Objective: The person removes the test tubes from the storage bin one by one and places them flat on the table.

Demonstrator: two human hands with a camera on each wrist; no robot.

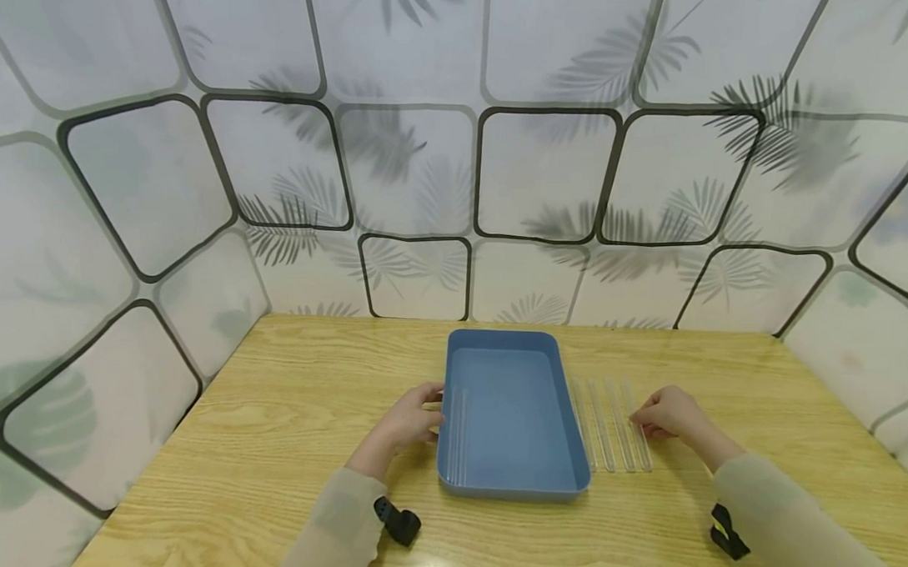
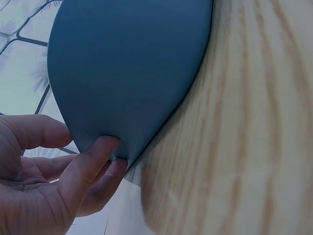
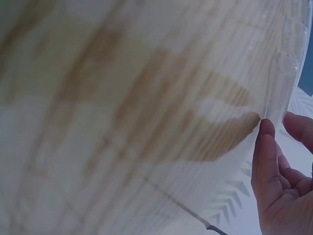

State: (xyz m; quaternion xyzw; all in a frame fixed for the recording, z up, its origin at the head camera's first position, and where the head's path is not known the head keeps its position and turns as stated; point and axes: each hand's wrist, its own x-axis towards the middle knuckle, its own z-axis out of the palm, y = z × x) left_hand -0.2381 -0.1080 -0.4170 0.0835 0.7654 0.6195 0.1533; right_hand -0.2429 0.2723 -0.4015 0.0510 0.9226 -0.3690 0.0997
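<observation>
In the head view, a blue rectangular tray (image 1: 515,423) sits on the wood-grain table (image 1: 315,388). Clear test tubes (image 1: 462,442) lie lengthwise inside it along its left wall; their transparency makes an exact count uncertain, and the rest of the floor is bare. Just right of the tray, four more tubes (image 1: 620,428) lie in a row on the table, rounded ends toward the person, far ends fading into the wood. The left hand (image 1: 409,418) touches the tray's left side with loosely extended fingers, not clasping it. The right hand (image 1: 670,416) pinches the outermost tube (image 1: 644,456), hiding part of it. Sleeves cover both forearms, cut off by the lower edge.

In the left wrist view, the tray's dark outer wall runs out of frame at the top, and its contents are out of sight. Fingertips rest against its corner.

In the right wrist view, blurred table fills most of the picture. Thumb and finger hold one tube between them; neighbouring tubes overlap at the right edge, where only a sliver of blue shows.
</observation>
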